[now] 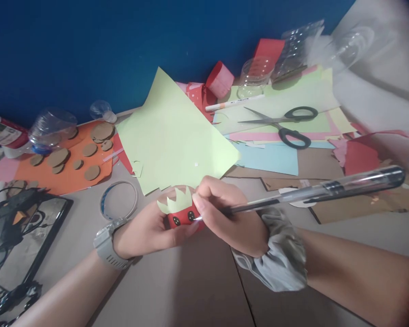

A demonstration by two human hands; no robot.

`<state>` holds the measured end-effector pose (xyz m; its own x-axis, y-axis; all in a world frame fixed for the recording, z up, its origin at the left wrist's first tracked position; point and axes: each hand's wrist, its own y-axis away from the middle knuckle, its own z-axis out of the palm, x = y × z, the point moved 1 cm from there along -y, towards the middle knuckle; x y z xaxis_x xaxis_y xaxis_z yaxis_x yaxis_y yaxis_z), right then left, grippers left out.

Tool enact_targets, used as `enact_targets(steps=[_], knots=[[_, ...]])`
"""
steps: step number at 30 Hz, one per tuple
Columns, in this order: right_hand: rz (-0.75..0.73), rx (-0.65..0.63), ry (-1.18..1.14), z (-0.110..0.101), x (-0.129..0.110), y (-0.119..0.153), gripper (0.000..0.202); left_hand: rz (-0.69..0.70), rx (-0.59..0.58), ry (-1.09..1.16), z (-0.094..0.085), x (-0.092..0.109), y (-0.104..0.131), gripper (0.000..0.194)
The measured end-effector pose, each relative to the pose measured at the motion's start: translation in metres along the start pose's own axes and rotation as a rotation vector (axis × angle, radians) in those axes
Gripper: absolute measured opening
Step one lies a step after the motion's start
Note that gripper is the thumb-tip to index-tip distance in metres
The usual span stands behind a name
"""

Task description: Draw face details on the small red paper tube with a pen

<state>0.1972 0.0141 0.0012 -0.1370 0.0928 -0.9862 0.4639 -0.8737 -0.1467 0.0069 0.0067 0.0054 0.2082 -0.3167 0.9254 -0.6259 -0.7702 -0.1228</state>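
left hand (146, 229): clamped on red paper figure (182, 213) | right hand (230, 213): gripping pen (313, 193), tip on figure

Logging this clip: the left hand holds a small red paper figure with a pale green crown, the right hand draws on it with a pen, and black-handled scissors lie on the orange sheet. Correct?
Not quite. In the head view the scissors lie on the stack of pastel sheets at upper right; the orange sheet carries brown cardboard discs. The left hand does hold the red figure, and the right hand draws with the pen.
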Motion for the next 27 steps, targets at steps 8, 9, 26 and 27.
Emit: enact_targets(steps=[8,9,26,27], knots=[[0.003,0.048,-0.048,0.0004,0.0032,0.0001,0.033,-0.03,-0.014,-0.004,0.0003,-0.0001,0.0004,0.008],[0.004,0.037,-0.046,0.0005,0.0028,0.0002,0.034,-0.025,-0.017,0.001,0.0004,0.0001,0.0005,0.006],[0.014,0.002,-0.051,-0.0002,0.0018,-0.0011,0.036,0.003,-0.006,0.006,0.0009,0.0005,-0.0004,0.011],[0.018,0.01,-0.051,-0.0001,0.0018,-0.0011,0.036,0.002,-0.005,0.003,0.0007,0.0005,-0.0002,0.011]])
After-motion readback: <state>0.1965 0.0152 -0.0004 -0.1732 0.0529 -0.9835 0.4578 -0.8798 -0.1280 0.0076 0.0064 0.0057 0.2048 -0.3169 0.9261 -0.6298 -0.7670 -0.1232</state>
